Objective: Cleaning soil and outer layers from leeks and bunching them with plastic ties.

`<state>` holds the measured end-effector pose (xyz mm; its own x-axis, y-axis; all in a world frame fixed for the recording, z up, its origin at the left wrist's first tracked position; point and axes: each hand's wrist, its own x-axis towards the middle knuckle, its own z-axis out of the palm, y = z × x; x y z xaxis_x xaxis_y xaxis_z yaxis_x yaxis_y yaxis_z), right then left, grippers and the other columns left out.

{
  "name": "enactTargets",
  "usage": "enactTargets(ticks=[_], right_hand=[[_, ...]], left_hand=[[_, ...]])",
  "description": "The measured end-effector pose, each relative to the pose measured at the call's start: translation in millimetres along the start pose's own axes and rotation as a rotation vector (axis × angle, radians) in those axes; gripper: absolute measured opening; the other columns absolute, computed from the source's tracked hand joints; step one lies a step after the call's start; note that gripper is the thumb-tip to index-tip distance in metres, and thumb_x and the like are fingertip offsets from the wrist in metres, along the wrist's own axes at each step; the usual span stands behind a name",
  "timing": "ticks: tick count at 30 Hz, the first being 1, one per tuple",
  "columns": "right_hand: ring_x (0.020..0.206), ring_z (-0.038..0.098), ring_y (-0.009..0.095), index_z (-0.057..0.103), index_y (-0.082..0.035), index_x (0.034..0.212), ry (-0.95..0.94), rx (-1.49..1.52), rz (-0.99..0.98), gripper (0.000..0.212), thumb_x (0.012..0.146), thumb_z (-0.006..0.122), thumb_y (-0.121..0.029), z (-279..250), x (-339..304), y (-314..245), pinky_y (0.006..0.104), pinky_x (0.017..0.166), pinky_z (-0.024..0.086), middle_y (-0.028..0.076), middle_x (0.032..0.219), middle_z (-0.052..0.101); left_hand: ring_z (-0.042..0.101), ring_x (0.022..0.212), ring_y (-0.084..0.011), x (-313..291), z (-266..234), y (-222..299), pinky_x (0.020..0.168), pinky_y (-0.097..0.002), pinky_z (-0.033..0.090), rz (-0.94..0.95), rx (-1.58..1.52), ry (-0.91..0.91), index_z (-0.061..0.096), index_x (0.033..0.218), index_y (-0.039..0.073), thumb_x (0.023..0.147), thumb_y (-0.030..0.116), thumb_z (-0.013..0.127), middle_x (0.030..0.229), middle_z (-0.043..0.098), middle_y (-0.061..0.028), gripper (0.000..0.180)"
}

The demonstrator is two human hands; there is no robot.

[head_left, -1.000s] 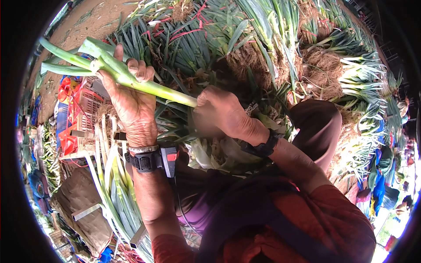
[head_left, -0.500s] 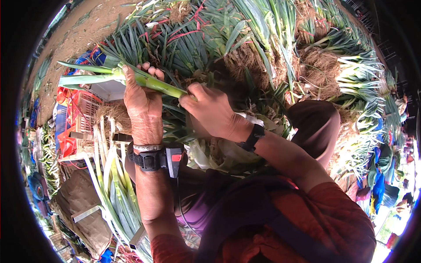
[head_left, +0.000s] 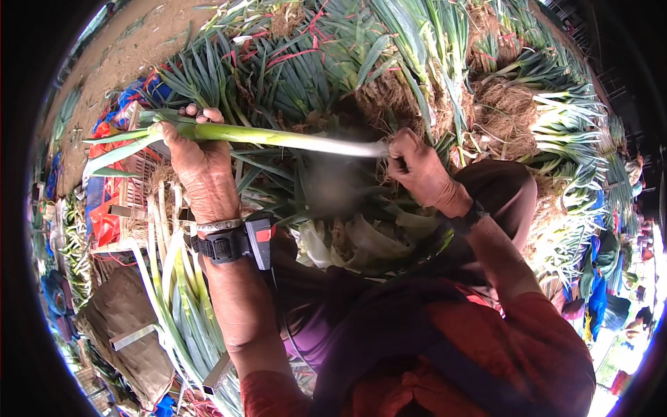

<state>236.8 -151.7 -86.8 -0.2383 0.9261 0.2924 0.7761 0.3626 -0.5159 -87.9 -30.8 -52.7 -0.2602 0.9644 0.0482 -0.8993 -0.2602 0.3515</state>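
A long leek [head_left: 278, 137] lies nearly level across the front of me, its green leaves to the left and its white end to the right. My left hand [head_left: 198, 163] is closed around it where the leaves part from the stem. At the other end, my right hand [head_left: 422, 167] is closed, with its curled fingers at the blurred white tip. Whether a loose strip of skin is also in those fingers I cannot make out. Below the stem sit pale peeled leaves [head_left: 361, 240] in front of my body.
Bundles of leeks [head_left: 288, 83] tied with red string are heaped beyond my hands. More leeks with brown roots [head_left: 504, 111] are stacked at the right. Next to my left forearm, loose leeks [head_left: 184, 299] rest across a metal-ended frame [head_left: 132, 337]. An orange-red crate [head_left: 108, 222] stands at the left.
My right hand has slid rightward from the green stem to the leek's white end, exposing its full length. My left hand has shifted a little left and down with the leek.
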Motion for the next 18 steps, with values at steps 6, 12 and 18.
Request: enactTargets(ticks=[6, 12, 18], right_hand=[[0.092, 0.058, 0.032, 0.056, -0.004, 0.110, -0.168, -0.454, 0.062, 0.028, 0.082, 0.055, -0.006, -23.3, -8.0, 5.9, 0.0389, 0.078, 0.049, 0.014, 0.103, 0.056], [0.095, 0.057, 0.023, 0.058, -0.003, 0.111, 0.166, -0.456, -0.370, 0.034, 0.077, 0.057, -0.008, 16.2, 43.2, -69.4, 0.0334, 0.058, 0.052, 0.013, 0.109, 0.055], [0.070, 0.061, 0.029, 0.056, -0.002, 0.105, 0.289, -0.299, -0.289, 0.034, 0.071, 0.060, -0.007, 27.1, 58.3, -61.9, 0.0373, 0.054, 0.051, 0.012, 0.087, 0.056]], left_hand=[[0.050, 0.077, -0.0195, -1.6, 4.2, -4.9, 0.075, -0.0365, 0.050, 0.103, 0.103, 0.015, 0.046, 0.096, 0.002, 0.094, 0.039, 0.049, 0.085, 0.052, -0.0088, 0.037], [0.053, 0.081, -0.0209, -14.1, 2.6, -37.0, 0.082, -0.0396, 0.050, 0.064, 0.225, 0.008, 0.048, 0.092, 0.003, 0.087, 0.042, 0.061, 0.087, 0.053, -0.0079, 0.041], [0.054, 0.079, -0.0209, -30.6, 27.0, -53.9, 0.085, -0.0401, 0.049, -0.009, 0.212, 0.033, 0.049, 0.093, 0.003, 0.083, 0.044, 0.065, 0.086, 0.054, -0.0073, 0.045]])
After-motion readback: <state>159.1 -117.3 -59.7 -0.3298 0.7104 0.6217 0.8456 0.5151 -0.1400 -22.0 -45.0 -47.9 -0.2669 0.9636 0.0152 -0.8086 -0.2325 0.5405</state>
